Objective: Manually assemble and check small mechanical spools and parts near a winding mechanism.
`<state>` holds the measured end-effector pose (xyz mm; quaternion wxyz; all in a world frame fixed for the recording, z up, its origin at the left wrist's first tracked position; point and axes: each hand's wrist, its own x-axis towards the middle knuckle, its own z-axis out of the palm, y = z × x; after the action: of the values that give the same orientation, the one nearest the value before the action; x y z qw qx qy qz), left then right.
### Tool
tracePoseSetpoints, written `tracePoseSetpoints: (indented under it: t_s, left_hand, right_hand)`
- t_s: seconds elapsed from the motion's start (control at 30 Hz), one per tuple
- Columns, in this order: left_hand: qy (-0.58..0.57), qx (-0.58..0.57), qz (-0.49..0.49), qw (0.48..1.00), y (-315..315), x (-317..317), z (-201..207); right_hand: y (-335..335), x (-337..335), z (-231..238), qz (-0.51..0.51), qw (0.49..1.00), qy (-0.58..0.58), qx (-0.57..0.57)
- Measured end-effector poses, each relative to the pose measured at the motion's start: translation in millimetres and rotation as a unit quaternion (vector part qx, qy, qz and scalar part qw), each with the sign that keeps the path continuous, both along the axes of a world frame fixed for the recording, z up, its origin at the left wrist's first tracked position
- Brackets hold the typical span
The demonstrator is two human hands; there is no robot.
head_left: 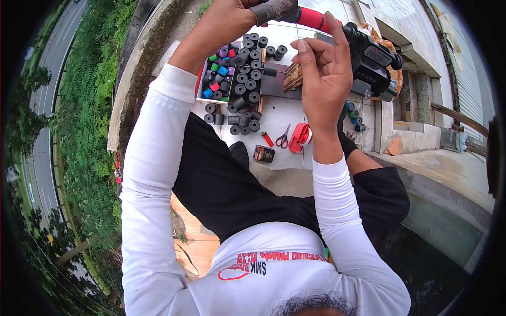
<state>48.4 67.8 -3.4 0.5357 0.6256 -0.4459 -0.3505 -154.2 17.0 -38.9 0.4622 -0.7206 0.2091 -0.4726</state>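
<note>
My left hand (pixel 232 20) reaches to the top edge, its fingers closed around a dark grey cylindrical piece (pixel 275 10); part of that hand is cut off by the frame. Right beside this piece, a red-wrapped roll (pixel 313 19) lies in line with a black motor-like machine (pixel 371 60). My right hand (pixel 328 66) is raised just below the red roll. Its index finger points up near the roll's right end, while the thumb stands apart and the other fingers bend. No object shows between them.
Many black spools (pixel 247 79) are heaped on white tiles beside a box of coloured spools (pixel 217 79). Scissors (pixel 283 138), a red lighter (pixel 267 139), a red tape dispenser (pixel 300 138) and a small black case (pixel 263 153) lie nearer. A low concrete wall (pixel 138 68) runs along the left.
</note>
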Motion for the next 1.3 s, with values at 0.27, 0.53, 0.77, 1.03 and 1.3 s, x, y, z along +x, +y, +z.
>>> tracePoseSetpoints:
  t_s: [0.27,0.53,0.77,1.03,1.3]
  left_hand:
    - [-0.05,-0.071,-0.007,0.996,-4,-4,0]
    - [-0.151,-0.096,-0.013,0.984,-6,18,-35]
    - [-0.142,-0.093,-0.015,0.985,-4,16,-32]
    - [-0.183,-0.09,-0.009,0.979,-4,15,-29]
    - [-0.167,-0.097,0.006,0.981,-5,14,-30]
  right_hand:
    - [5,27,-5,0.021,0.978,-0.117,0.173]
    - [7,40,-11,0.015,0.96,-0.152,0.233]
    - [4,45,-15,-0.002,0.961,-0.145,0.234]
    - [1,50,-20,-0.021,0.961,-0.151,0.233]
    - [1,57,-25,-0.029,0.951,-0.19,0.242]
